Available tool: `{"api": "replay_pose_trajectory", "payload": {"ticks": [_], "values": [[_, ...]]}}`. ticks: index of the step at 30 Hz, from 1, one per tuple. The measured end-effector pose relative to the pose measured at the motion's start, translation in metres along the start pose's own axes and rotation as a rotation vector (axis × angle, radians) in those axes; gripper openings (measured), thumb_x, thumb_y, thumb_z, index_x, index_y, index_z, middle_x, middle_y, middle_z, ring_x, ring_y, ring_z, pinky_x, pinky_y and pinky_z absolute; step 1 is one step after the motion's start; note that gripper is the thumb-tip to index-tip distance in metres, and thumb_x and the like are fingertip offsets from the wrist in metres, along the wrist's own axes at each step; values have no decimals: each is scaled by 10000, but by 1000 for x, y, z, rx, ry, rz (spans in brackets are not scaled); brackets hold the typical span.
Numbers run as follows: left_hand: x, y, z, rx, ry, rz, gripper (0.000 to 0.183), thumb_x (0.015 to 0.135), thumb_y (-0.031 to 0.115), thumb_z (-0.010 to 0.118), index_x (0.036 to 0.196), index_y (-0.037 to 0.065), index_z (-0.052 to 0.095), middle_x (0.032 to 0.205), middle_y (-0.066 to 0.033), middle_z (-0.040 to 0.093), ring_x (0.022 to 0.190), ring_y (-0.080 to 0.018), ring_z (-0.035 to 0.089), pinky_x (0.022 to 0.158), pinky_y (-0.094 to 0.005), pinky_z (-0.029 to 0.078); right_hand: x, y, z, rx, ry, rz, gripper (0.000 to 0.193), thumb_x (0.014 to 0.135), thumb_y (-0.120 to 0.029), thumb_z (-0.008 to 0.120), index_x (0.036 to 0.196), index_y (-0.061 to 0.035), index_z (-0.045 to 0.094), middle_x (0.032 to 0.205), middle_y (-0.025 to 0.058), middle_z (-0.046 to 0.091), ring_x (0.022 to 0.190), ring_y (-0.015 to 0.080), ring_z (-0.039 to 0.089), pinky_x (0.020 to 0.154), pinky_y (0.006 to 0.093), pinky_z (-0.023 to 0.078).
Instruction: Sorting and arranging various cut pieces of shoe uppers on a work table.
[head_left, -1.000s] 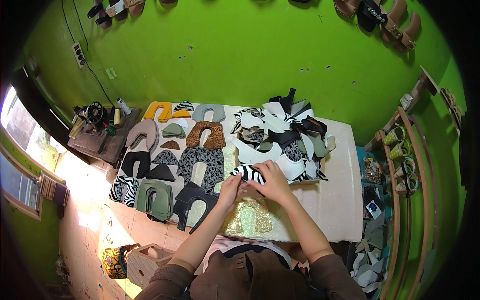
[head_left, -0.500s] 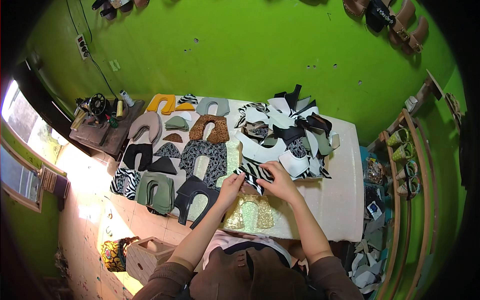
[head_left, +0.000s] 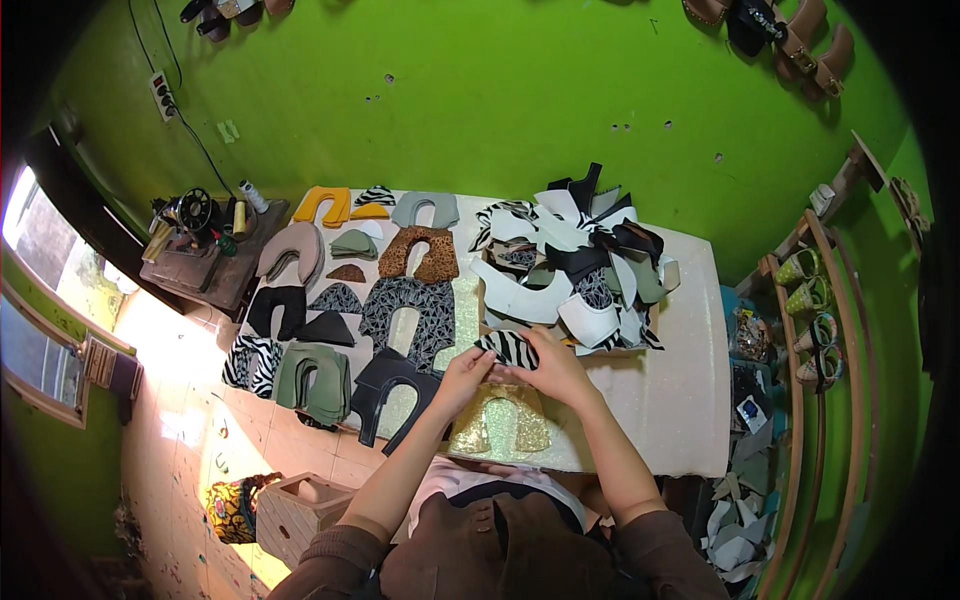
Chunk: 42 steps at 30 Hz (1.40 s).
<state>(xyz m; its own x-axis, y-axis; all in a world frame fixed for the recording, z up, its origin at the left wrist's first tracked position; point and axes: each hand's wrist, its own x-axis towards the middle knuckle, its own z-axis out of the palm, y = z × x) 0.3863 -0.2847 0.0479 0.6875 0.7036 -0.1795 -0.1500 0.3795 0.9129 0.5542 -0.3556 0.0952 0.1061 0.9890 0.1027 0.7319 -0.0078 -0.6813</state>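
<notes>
Two hands: the left hand [head_left: 466, 375] and the right hand [head_left: 556, 368] meet above the near table edge, fingers of both pinched closed on one zebra-striped piece [head_left: 508, 348], which is held off the white table [head_left: 680, 400].
Under the hands: a gold glitter piece [head_left: 500, 425] lies flat, just below the striped one (whether the two touch I cannot tell).
Slip risk: the striped piece is small and held only by its edges; in my judgement a loosened pinch would drop it onto the gold piece or off the near edge.
Left of the hands: black pieces [head_left: 385, 385] and green pieces [head_left: 312, 378] lie in sorted groups near the left forearm; a sweep of that arm could scatter them.
Beyond the hands: the loose heap of black and white pieces [head_left: 570, 270] sits just beside the right hand's knuckles and looks likely to slide if nudged.
Far side: a leopard-print piece [head_left: 420, 255] and a yellow piece [head_left: 322, 205] lie towards the green wall [head_left: 480, 100], well apart from the hands.
</notes>
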Motion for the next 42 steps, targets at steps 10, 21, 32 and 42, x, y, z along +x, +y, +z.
{"api": "replay_pose_trajectory", "payload": {"ticks": [10,21,32,42], "values": [[-12,17,-1,-75,-56,33,463,844,78,610,1266,37,424,954,-79,568,787,-115,590,659,-231,505,-6,-8,-4,154,-118,32,575,691,-294,737,1146,-10,530,1060,147,584,951,269,581,817,325,454],[-19,20,-19,-151,-16,-2,441,849,26,582,1259,18,418,978,-108,560,820,-157,628,742,-233,529,-1,-25,18,240,-54,-76,572,744,-201,701,1240,-24,477,1288,157,468,1174,297,469,953,334,393],[-33,40,-77,-191,-5,-84,370,861,45,569,1192,29,404,1134,-79,469,860,-155,600,765,-251,528,33,-54,63,173,-94,-128,593,723,-203,711,1227,-2,473,1306,148,434,1180,310,446,969,349,379],[-26,65,-140,-80,116,-141,268,893,63,521,1129,50,396,1142,-106,482,982,-166,541,772,-278,517,80,-95,108,65,-89,-62,641,690,-285,735,1180,18,455,1113,182,515,1036,341,514,870,370,428]]}}
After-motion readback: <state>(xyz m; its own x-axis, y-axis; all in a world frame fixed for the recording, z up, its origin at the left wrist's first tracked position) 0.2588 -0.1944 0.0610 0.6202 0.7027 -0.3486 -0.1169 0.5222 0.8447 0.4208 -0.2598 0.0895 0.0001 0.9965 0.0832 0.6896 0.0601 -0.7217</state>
